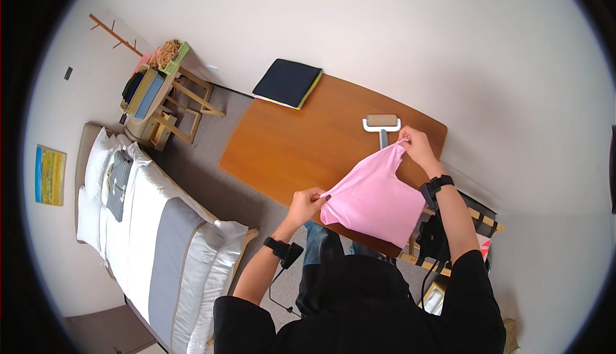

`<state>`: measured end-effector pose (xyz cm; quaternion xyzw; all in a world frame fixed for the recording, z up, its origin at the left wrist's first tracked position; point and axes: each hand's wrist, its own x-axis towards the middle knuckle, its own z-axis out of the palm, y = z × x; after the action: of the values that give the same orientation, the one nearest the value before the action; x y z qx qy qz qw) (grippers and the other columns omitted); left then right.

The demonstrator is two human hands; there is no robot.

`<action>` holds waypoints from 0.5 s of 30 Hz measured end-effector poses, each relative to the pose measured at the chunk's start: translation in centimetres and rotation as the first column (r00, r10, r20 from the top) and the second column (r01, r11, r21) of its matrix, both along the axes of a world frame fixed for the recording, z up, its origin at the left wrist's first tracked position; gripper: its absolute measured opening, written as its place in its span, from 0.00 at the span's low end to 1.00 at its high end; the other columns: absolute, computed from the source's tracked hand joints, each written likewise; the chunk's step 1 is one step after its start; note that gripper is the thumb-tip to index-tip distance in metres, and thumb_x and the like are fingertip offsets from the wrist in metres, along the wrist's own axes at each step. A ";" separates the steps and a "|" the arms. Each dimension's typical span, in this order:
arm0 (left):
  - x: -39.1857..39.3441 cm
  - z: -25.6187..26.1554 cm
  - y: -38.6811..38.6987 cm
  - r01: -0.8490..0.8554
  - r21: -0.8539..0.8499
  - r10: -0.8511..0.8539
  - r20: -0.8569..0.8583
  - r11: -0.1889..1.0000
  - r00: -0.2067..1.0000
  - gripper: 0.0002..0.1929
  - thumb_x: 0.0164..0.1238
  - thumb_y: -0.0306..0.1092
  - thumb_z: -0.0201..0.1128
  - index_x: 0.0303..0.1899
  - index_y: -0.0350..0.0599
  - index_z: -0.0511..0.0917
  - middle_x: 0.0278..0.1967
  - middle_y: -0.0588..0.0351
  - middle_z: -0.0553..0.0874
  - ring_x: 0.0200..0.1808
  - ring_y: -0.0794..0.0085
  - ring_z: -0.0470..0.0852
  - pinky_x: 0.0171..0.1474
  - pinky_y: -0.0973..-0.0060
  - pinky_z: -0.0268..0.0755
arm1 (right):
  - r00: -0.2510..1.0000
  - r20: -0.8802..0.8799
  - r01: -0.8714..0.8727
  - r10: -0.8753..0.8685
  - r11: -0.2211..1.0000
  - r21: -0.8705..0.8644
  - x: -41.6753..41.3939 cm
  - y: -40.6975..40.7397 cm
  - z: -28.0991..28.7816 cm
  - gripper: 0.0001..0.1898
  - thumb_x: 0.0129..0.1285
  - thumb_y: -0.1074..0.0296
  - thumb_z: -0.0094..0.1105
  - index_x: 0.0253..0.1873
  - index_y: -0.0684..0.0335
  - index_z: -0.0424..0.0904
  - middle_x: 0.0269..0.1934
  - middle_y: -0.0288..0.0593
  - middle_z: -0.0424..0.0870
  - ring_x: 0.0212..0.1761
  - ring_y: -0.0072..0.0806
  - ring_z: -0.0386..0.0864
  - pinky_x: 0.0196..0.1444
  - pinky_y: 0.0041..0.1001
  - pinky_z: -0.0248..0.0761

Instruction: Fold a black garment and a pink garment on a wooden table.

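A pink cloth garment [378,197] hangs stretched between my two hands over the near right part of a wooden table [284,147]. My left hand [308,205] pinches its left edge between thumb and fingers. At the upper right corner, my right hand [417,148] grips a gathered bit of the fabric. Just beyond the garment lies a lint roller [381,121] with a white frame and grey handle, whose lower end the pink cloth hides. Folded dark cloths [288,82] with a yellow-green layer beneath rest at the far left corner.
A white wall [433,41] runs along the table's far side. To the left stands a bed [139,214] with white bedding. A round side table [156,106] carries boxes and a green basket [177,58]. A wooden rack with a black bag [430,238] sits low at right.
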<state>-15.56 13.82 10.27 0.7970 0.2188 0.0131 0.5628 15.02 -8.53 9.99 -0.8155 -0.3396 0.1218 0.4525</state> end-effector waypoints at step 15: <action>-3.7 -15.7 19.7 -0.138 -0.214 0.090 -0.218 0.967 0.972 0.10 0.65 0.31 0.64 0.42 0.34 0.84 0.30 0.50 0.89 0.30 0.73 0.88 0.35 0.75 0.82 | 0.950 0.260 -0.052 0.174 0.907 -0.417 -4.5 23.3 -7.9 0.07 0.56 0.79 0.59 0.39 0.61 0.74 0.43 0.49 0.78 0.51 0.49 0.74 0.49 0.42 0.69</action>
<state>-19.25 33.57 -5.43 0.7103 0.3216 -0.0623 0.6230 10.52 14.79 2.06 -0.8792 -0.4168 0.0942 0.2109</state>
